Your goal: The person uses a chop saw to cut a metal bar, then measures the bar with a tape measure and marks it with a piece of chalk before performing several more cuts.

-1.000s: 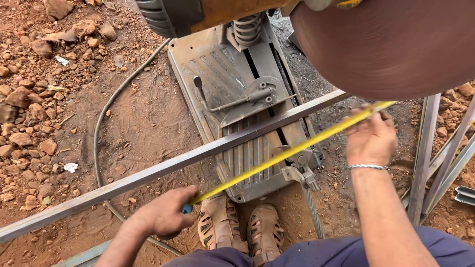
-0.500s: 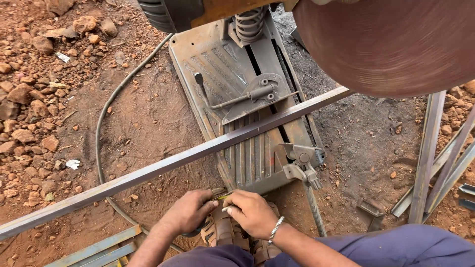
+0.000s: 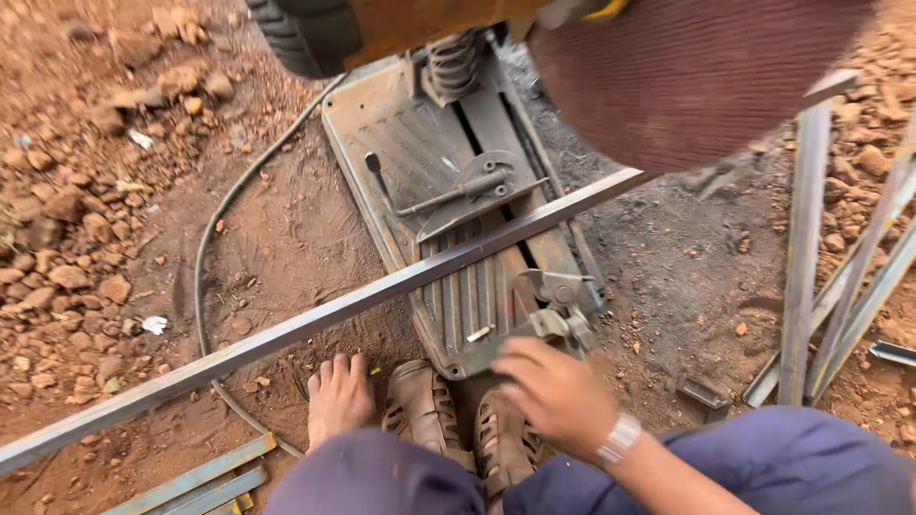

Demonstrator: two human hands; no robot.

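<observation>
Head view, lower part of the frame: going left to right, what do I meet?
Flat metal strips on the ground → left hand flat on the dirt → sandalled feet → right hand with a wristband, by the saw's vise crank → leaning steel bars.

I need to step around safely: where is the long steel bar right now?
In the head view, the long steel bar lies diagonally across the saw's base plate, just beyond the left hand on the dirt.

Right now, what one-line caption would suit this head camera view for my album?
Left hand rests on red dirt under a long steel bar laid across a chop saw base; right hand reaches toward its vise.
</observation>
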